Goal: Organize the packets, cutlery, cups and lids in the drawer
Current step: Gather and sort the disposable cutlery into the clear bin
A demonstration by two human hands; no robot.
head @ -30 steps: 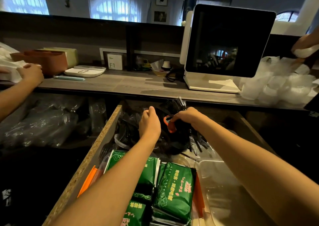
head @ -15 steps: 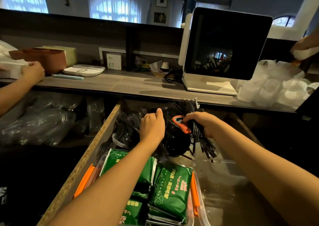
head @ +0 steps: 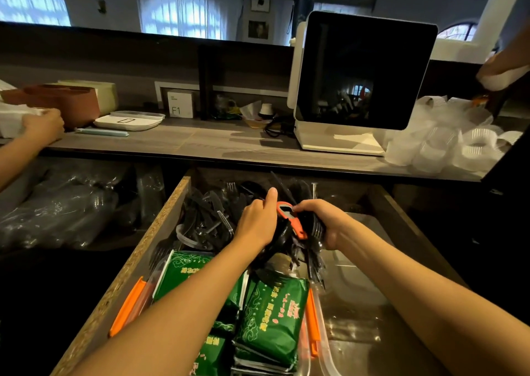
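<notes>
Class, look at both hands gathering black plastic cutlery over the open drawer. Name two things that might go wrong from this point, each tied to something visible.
1. The right hand grips a splayed bundle of black plastic forks together with an orange-handled tool; loose forks may slip out over the green printed packets.
2. The left hand presses into the tangled black plastic cutlery pile; tines might snag, and pieces could spill past the chipboard drawer edge.
</notes>
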